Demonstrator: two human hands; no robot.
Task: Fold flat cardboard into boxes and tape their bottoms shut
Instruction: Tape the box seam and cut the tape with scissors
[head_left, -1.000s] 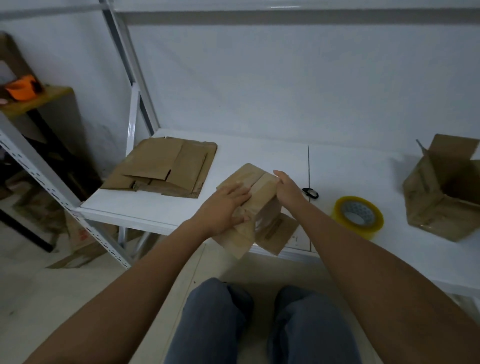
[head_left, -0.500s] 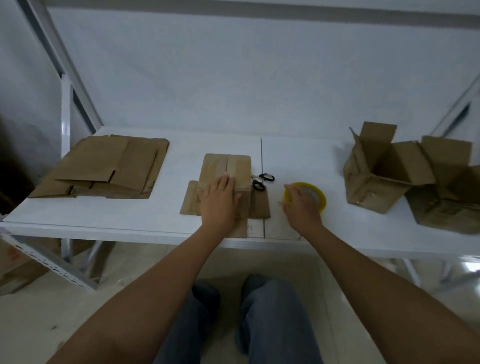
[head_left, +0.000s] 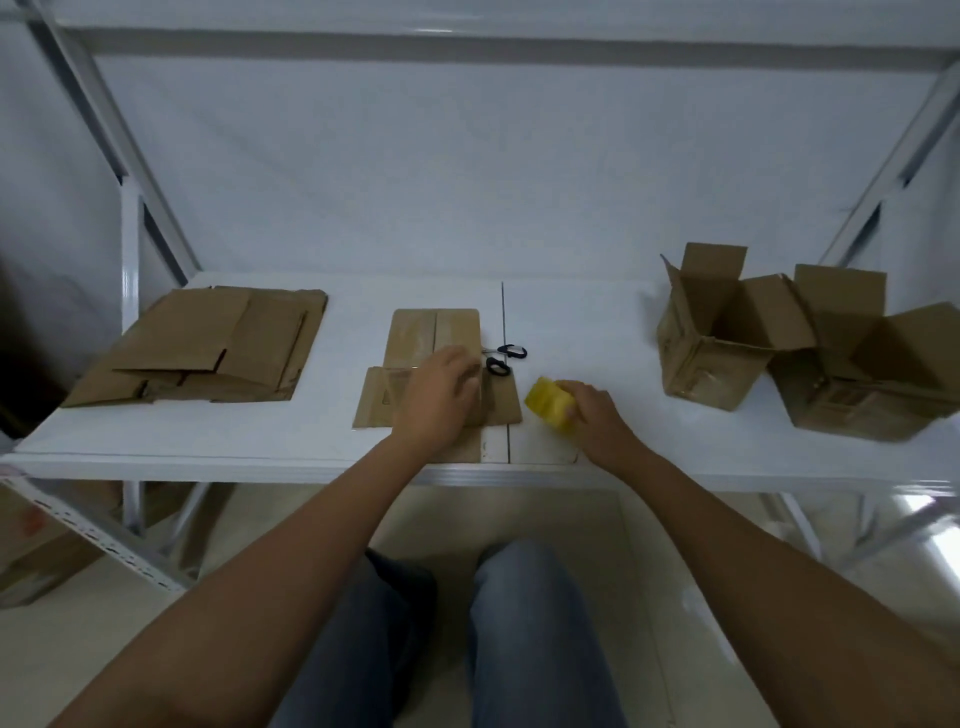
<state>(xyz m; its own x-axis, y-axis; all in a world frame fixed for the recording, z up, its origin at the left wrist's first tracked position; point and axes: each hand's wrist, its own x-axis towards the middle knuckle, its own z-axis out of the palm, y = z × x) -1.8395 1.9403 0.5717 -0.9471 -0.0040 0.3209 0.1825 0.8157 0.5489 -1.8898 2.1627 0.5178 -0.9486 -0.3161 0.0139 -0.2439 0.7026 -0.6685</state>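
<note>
Cardboard box (head_left: 434, 338) sits bottom-up at table (head_left: 260, 431) center, flaps spread flat round it. L hand (head_left: 439, 397) rests on it w/ relaxed fingers, pressing its near end. R hand (head_left: 592, 415) grips yellow tape roll (head_left: 548, 402), lifted on edge just off the box's 3 o'clock side. Black-handled scissors (head_left: 501, 358) touch box at 2 o'clock. Flat cardboard stack (head_left: 208, 353) lies well off at 9 o'clock; two open finished boxes (head_left: 727, 332) stand at 3 o'clock.
</note>
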